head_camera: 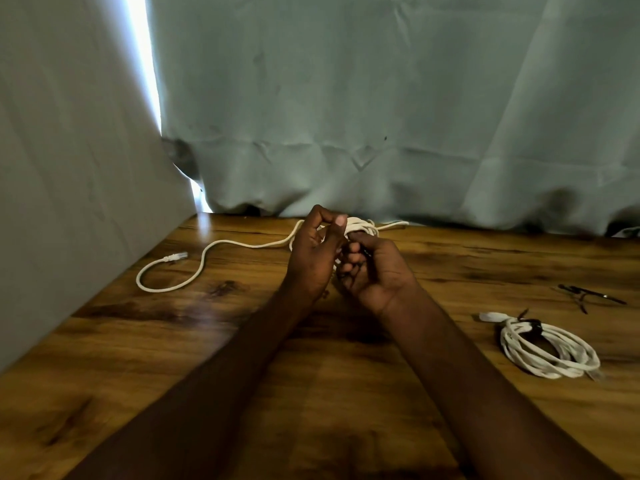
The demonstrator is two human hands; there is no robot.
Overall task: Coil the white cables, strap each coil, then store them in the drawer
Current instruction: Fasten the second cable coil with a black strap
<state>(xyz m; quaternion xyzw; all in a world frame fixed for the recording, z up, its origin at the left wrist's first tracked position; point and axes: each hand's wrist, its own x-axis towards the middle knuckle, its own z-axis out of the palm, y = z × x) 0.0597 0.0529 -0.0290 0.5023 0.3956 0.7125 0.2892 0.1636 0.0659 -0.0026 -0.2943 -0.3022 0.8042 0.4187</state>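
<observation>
I see both bare forearms reaching forward over the brown wood-grain table (145, 344), meeting above its far middle. My landmark is the white cable coil being worked (360, 227), held up between the two hands close to the table's back edge.

Starting left of that coil, its loose white tail (207, 252) runs out across the wood in a wavy line, curls into a hook shape and ends in a pale plug (177, 256) lying flat near the grey cloth hanging on the left (69, 168).

The left hand (313, 252) sits just left of the coil, palm turned inward, fingers curled with the thumb raised against the white loops, clasping them. The right hand (372, 271) is just below and right of the coil, fingers curled tight, pinching a thin black strap (364, 251) against the bundle. The two hands touch each other. I cannot tell whether the strap goes round the loops.

Well to the right of the held coil and nearer to me, a second white cable coil (550, 351) lies flat on the table, its loops neat and bound at the top by a black strap. Beyond it, toward the right edge, a few loose black straps (588, 293) lie scattered.

Behind the held coil hangs a wrinkled pale grey-green curtain (381, 98).
</observation>
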